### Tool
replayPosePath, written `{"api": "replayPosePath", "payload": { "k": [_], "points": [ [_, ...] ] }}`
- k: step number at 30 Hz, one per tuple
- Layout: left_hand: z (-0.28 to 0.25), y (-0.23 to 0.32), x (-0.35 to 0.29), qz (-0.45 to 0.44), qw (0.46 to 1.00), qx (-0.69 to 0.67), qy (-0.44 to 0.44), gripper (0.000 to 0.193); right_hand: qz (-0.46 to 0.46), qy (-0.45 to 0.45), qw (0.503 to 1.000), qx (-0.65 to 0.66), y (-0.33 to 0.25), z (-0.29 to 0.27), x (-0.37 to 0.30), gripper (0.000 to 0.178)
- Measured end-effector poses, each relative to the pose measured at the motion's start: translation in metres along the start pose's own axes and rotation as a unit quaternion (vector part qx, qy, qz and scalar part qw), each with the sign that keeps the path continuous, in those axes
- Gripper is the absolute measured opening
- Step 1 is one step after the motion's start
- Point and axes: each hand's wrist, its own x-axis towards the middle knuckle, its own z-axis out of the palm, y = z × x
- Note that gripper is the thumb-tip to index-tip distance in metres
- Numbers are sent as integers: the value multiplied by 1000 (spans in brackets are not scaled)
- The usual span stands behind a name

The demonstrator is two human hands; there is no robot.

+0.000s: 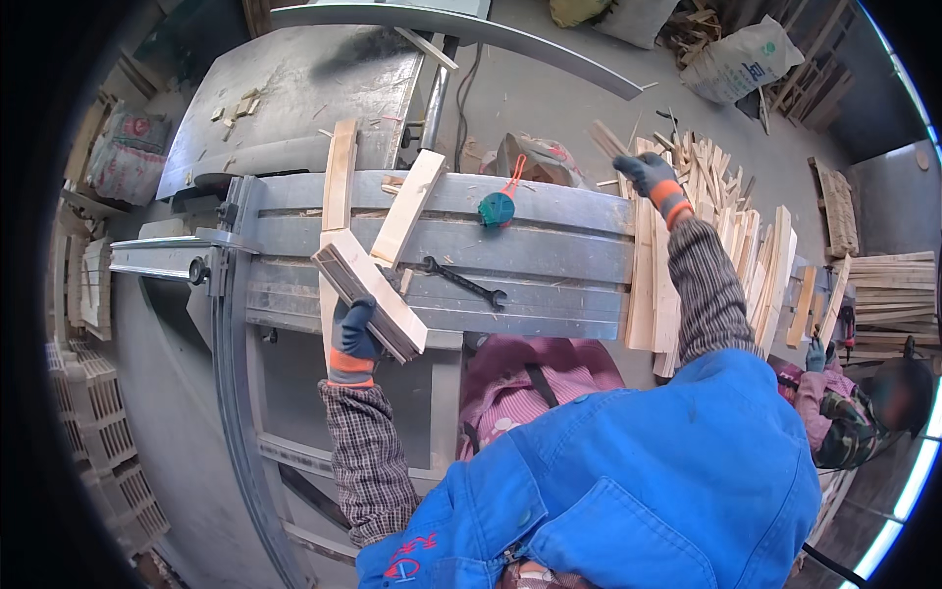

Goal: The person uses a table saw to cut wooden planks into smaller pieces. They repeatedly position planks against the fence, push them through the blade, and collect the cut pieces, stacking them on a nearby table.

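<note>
Head view: my blue jacket point(628, 491) hides my lower arms. My gloved left hand point(351, 334) grips a bundle of flat pale wooden slats point(368, 280) over the grey metal saw table point(530, 255). Farther off, my outstretched right hand point(650, 177) closes on the top of upright pale wooden boards point(643, 285).

Metal saw table point(549, 257): wrench point(465, 283), slats point(407, 206).

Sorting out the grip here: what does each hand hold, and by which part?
The left hand grips a stack of wooden slats from below at its near end. The right hand reaches the far top end of the upright slats; a closed grip cannot be told.
</note>
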Motion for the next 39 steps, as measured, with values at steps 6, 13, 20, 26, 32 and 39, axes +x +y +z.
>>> {"api": "replayPosePath", "payload": {
  "k": [6,13,20,26,32,39],
  "points": [
    [18,-15,-33,9,999,33,-3,68,152,-173,966,115,-35,49,9,51],
    [5,-51,-65,-10,999,2,32,67,115,-283,898,317,-8,51,-13,44],
    [21,-75,-106,-4,995,-17,103,62,93,-192,941,261,-9,44,36,37],
    [23,-119,-103,-83,972,-97,198,63,213,-241,947,13,51,92,157,39],
    [80,-121,-53,-90,962,-84,243,68,223,-321,905,-166,100,166,211,37],
    [94,-117,-6,-125,966,-86,210,72,181,-260,926,-208,132,180,242,37]
  ]
}}
